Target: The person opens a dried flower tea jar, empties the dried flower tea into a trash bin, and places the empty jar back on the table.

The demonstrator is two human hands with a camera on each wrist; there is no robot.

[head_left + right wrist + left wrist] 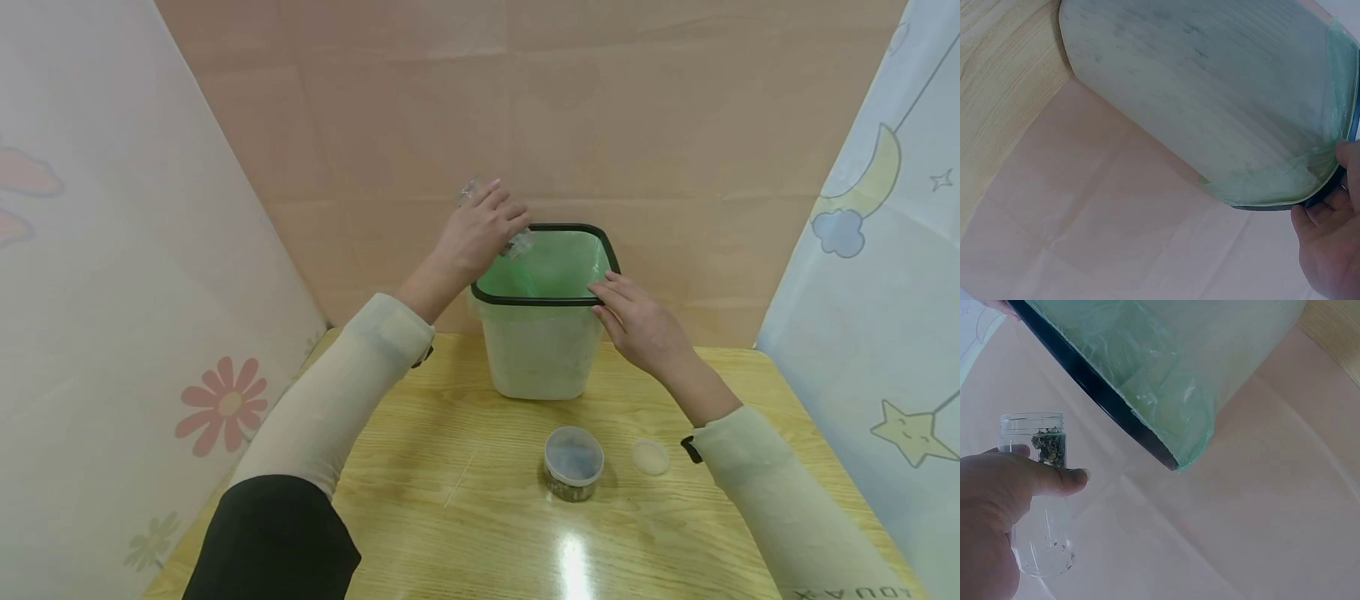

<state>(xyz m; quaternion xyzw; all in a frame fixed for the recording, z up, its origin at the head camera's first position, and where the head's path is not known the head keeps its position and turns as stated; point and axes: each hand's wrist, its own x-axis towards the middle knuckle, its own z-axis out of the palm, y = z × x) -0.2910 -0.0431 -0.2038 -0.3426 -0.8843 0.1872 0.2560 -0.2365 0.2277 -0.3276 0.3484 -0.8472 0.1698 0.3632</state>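
Observation:
My left hand (480, 229) grips a clear jar (1041, 544) around its middle, tilted with its uncapped mouth over the left side of the bin. Dark dried leaf bits (1050, 449) are gathered near the mouth, and a few specks cling at the base. The pale waste bin (536, 354) stands upright at the back of the table, with a green bag (558, 258) lining it under a black rim (577, 227). At the bin's front right corner, my right hand (645, 329) holds the rim, thumb outside. The bin's bottom inside is hidden.
A low round tub (573, 458) with a pale top and dark contents stands on the wooden table (420, 533) in front of the bin. To its right lies a thin translucent disc (650, 457). Cloth walls enclose the back and both sides.

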